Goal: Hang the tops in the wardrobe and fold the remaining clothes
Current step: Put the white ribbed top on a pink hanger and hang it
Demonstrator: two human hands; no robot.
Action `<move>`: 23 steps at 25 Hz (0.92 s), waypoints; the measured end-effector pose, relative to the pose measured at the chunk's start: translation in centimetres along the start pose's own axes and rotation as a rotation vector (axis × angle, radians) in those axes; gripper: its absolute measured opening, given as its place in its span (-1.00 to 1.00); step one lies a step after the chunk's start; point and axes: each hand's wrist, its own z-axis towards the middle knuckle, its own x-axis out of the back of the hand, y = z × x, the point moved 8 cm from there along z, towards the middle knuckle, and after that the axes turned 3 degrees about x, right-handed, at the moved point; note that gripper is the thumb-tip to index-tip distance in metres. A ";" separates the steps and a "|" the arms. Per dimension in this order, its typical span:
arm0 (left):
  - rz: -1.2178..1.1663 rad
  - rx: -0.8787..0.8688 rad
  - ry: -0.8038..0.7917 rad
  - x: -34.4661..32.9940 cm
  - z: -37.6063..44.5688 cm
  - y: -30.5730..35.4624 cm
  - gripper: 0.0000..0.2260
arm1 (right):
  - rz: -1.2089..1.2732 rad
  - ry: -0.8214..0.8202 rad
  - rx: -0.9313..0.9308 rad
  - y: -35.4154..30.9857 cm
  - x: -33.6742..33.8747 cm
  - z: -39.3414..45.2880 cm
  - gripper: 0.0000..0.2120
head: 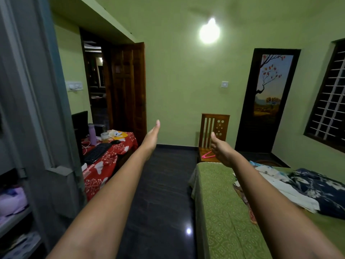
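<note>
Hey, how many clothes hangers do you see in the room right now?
1. A pink hanger lies on the seat of the wooden chair at the foot of the bed, partly behind the right hand. Others may be hidden inside the wardrobe.

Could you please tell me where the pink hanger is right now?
In the head view, the pink hanger lies on the seat of the wooden chair against the far wall, just beyond the foot of the bed and beside the right hand.

Dim room, glaring bulb (209, 32), warped blurry edges
</note>
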 end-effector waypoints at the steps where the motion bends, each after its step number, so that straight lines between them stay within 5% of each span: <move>1: 0.002 -0.003 0.008 0.4 2.1 -0.4 -0.34 | -0.011 -0.006 0.002 0.2 -0.5 2.2 -0.29; 11: -0.018 -0.032 0.052 4.6 28.0 1.2 -0.26 | -0.036 0.002 0.053 -3.0 -3.1 29.1 -0.24; 17: -0.010 0.026 0.029 3.3 42.9 -5.1 -0.33 | -0.067 0.025 0.055 -0.4 -1.5 44.3 -0.14; 23: -0.001 -0.030 0.051 1.5 60.4 -5.2 -0.35 | -0.075 0.011 0.078 -2.4 1.8 62.1 -0.31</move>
